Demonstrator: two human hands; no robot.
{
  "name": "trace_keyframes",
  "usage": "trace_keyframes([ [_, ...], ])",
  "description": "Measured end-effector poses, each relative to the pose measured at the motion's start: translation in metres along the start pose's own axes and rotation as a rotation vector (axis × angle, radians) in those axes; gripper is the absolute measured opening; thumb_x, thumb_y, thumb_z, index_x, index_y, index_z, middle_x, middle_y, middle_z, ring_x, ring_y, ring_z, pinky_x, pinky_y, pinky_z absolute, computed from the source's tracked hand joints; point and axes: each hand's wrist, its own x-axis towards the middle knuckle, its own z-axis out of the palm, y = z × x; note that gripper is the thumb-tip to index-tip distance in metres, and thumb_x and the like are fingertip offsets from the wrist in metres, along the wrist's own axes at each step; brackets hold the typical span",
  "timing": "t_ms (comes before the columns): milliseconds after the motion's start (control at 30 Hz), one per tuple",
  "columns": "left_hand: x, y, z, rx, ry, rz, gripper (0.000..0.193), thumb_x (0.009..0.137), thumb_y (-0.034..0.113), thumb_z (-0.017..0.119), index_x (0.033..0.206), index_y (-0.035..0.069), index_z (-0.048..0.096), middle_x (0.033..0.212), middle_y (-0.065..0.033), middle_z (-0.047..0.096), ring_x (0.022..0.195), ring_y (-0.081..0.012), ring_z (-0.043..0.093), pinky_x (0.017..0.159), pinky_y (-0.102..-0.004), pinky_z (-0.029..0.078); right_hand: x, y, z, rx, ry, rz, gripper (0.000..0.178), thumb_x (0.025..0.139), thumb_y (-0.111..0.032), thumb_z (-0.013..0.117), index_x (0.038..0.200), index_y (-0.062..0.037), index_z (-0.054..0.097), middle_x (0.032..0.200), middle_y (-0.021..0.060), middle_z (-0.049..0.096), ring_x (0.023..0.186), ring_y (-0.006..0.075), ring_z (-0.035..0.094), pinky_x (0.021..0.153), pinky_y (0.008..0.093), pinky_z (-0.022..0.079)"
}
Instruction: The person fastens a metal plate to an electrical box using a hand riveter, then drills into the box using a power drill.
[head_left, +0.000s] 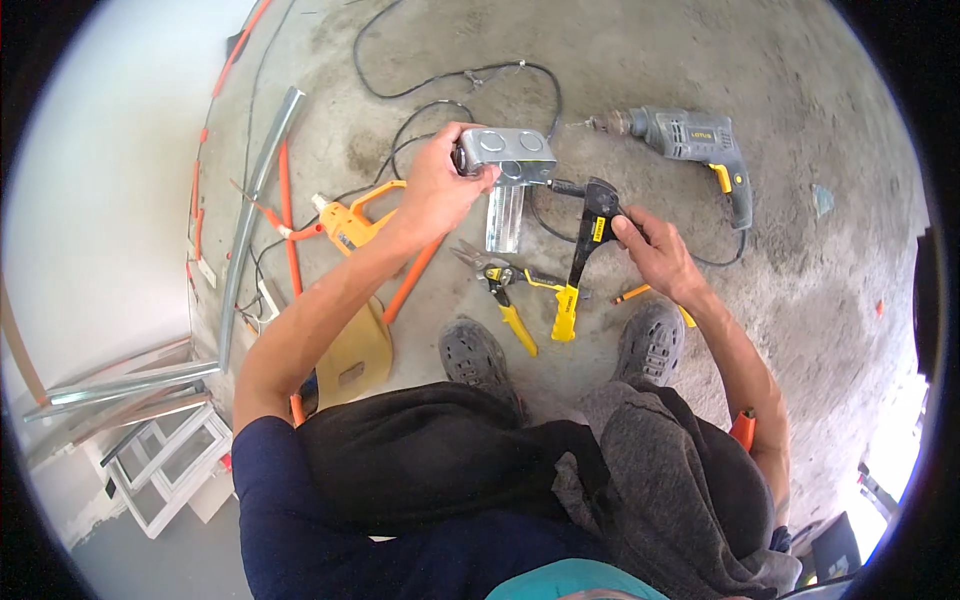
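Teal fabric (575, 582) is sitting nearer you than the electrical box (507, 146) your left hand (440, 188) is gripping; right of it, your right hand (660, 252) is clasping the hand riveter (597, 212), nose pointing boxward.

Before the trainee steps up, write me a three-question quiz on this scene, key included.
1. The grips of the aviation snips are: A) red, B) yellow, C) blue?
2. True or false: the corded drill lies to the right of the snips in the picture.
3. What does the left hand hold while the right hand grips the hand riveter?

Key: 1. B. 2. True. 3. A metal junction box.
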Motion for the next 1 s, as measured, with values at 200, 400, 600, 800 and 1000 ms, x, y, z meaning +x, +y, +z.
trace_keyframes([
  [200, -0.002, 0.013, 0.008, -0.218, 0.014, -0.018, 0.039, 0.091, -0.01, 0.066, 0.127, -0.002, 0.055, 0.113, -0.0109, 0.065, 0.101, -0.0171, 0.067, 0.084, -0.0319, 0.065, -0.002, -0.009, 0.0, -0.045, 0.04, 0.033, 0.047, 0.103, -0.044, 0.054, 0.108, 0.0018, 0.061, 0.079, 0.0256, 0.059, 0.072, 0.0376, 0.055, 0.072, 0.0452, 0.047],
  [400, -0.003, 0.016, 0.013, -0.175, 0.025, 0.035, 0.043, 0.089, -0.014, 0.065, 0.128, 0.0, 0.054, 0.117, -0.0108, 0.063, 0.105, -0.0175, 0.067, 0.084, -0.0308, 0.065, -0.003, -0.017, -0.001, -0.09, 0.101, -0.019, 0.045, 0.103, -0.042, 0.056, 0.107, 0.0024, 0.062, 0.082, 0.0301, 0.059, 0.08, 0.0492, 0.057, 0.072, 0.0485, 0.047],
  [600, -0.001, 0.008, 0.016, -0.082, 0.053, 0.14, 0.046, 0.087, -0.016, 0.064, 0.128, 0.002, 0.054, 0.119, -0.0085, 0.06, 0.106, -0.0177, 0.066, 0.084, -0.0303, 0.065, -0.003, -0.012, 0.0, -0.115, 0.119, -0.039, 0.045, 0.102, -0.042, 0.057, 0.108, 0.0027, 0.062, 0.081, 0.029, 0.061, 0.079, 0.0493, 0.059, 0.071, 0.0479, 0.048],
  [800, 0.001, 0.011, 0.023, 0.094, 0.074, 0.196, 0.049, 0.086, -0.018, 0.063, 0.129, 0.002, 0.052, 0.12, -0.0101, 0.059, 0.109, -0.019, 0.065, 0.084, -0.0331, 0.066, -0.003, -0.014, 0.001, -0.136, 0.147, -0.042, 0.044, 0.102, -0.041, 0.058, 0.108, 0.0023, 0.063, 0.082, 0.0291, 0.064, 0.083, 0.0507, 0.062, 0.072, 0.0494, 0.048],
  [1000, 0.003, 0.012, 0.027, -0.041, 0.075, 0.158, 0.047, 0.087, -0.018, 0.061, 0.129, 0.001, 0.051, 0.121, -0.0113, 0.059, 0.109, -0.0204, 0.066, 0.086, -0.0343, 0.065, -0.001, -0.027, -0.001, -0.128, 0.118, 0.006, 0.043, 0.102, -0.039, 0.058, 0.109, 0.0033, 0.062, 0.087, 0.0307, 0.065, 0.086, 0.0506, 0.064, 0.074, 0.0504, 0.049],
])
